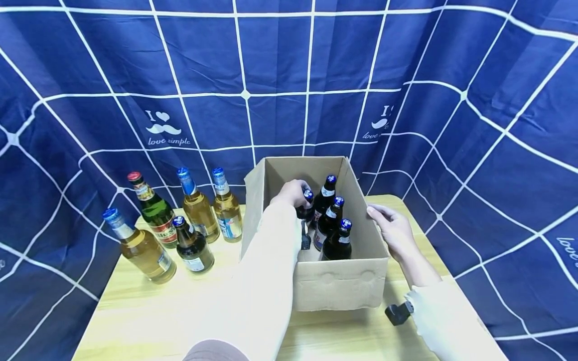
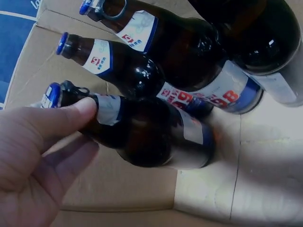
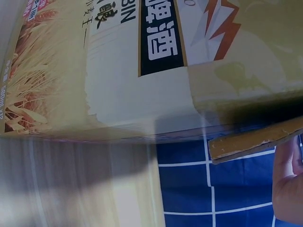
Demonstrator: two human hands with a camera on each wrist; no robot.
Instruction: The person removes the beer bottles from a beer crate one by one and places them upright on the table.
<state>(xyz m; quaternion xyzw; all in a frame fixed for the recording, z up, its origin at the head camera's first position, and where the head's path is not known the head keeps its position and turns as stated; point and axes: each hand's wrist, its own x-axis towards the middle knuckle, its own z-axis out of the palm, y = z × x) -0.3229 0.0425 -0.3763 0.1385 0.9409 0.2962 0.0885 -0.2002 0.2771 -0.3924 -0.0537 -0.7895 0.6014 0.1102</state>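
A cardboard box (image 1: 340,286) stands on the table, its top open. Inside it, my left hand (image 1: 293,193) pinches the neck of a dark brown beer bottle (image 2: 147,130) with a blue cap. This bottle stands in the box's left part, beside a row of similar beer bottles (image 1: 332,220) with white neck labels. At the box's right wall, my right hand (image 1: 395,230) holds the top edge, thumb over the rim. In the right wrist view part of that hand (image 3: 289,184) shows by a cardboard flap (image 3: 255,142); most of its fingers are hidden.
Left of the box stand several bottles: clear ones with blue caps (image 1: 198,213), a green one with a red cap (image 1: 155,210) and a small brown one (image 1: 194,248). Blue gridded cloth (image 1: 275,120) hangs behind and beside the wooden table (image 1: 131,311).
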